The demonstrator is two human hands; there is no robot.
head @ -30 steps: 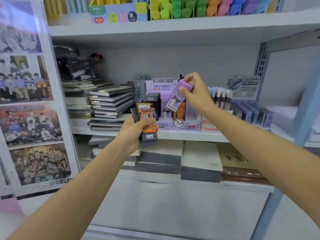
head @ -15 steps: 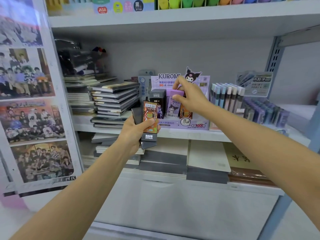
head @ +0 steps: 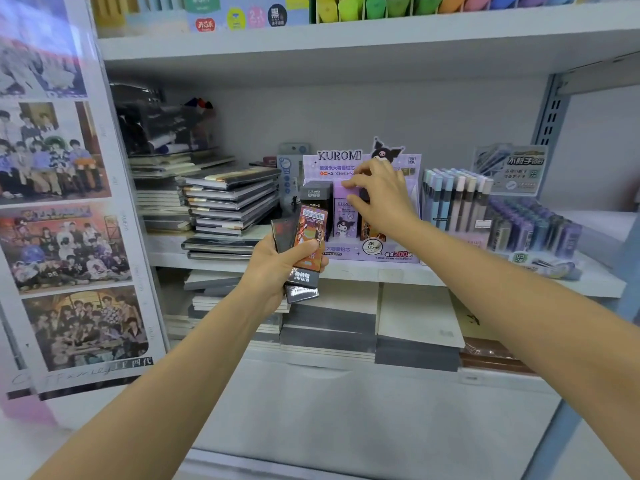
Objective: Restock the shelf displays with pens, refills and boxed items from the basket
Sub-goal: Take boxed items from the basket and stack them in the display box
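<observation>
A single wide-angle view came from the person's head, facing forward and slightly downward, close to the middle shelf, which sat at centre frame. The upper shelf crossed the top edge, and a poster panel filled the left side.

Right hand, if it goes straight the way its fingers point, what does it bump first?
Probably the purple box in the Kuromi display; the right hand seems to pinch its top, though depth is unclear.
</observation>
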